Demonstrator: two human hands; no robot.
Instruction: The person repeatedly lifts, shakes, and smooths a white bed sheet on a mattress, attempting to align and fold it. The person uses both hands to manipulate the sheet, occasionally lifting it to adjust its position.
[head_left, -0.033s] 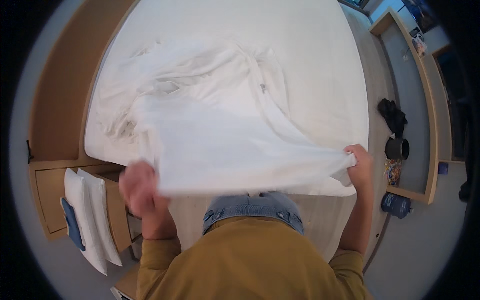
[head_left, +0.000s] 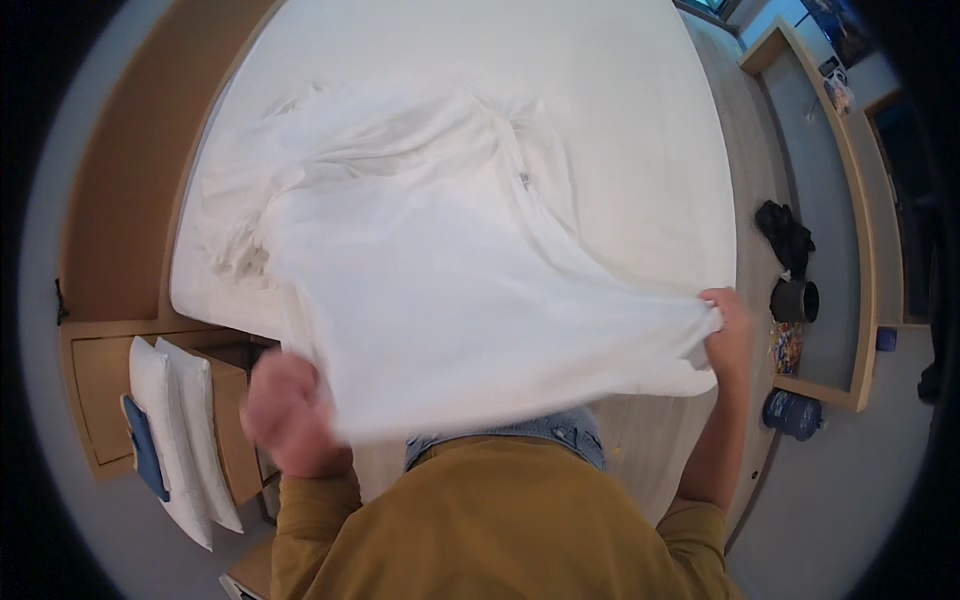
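A large white bedding cloth (head_left: 420, 270), a sheet or duvet cover, stretches between my two hands over the near edge of a mattress (head_left: 640, 150) in a white cover. My left hand (head_left: 290, 410), smeared by motion, is closed at the cloth's near left corner, low and beyond the mattress edge. At the right, my right hand (head_left: 728, 335) grips the other corner in a fist, with the fabric bunched there. Between them the near edge of the cloth hangs in front of my waist. Its far part lies crumpled on the mattress, towards the left.
A wooden headboard (head_left: 130, 170) runs along the left. Two white pillows (head_left: 180, 440) and a blue cushion (head_left: 145, 450) rest by a wooden cabinet (head_left: 100, 395). On the right stand a wooden frame (head_left: 862, 260), a dark bin (head_left: 795, 300), a black bag (head_left: 785, 235) and a blue water jug (head_left: 792, 413).
My left hand has come lower and closer to my body, bringing the cloth's near edge down over my waist. My right hand has shifted slightly to the right, still gripping its corner.
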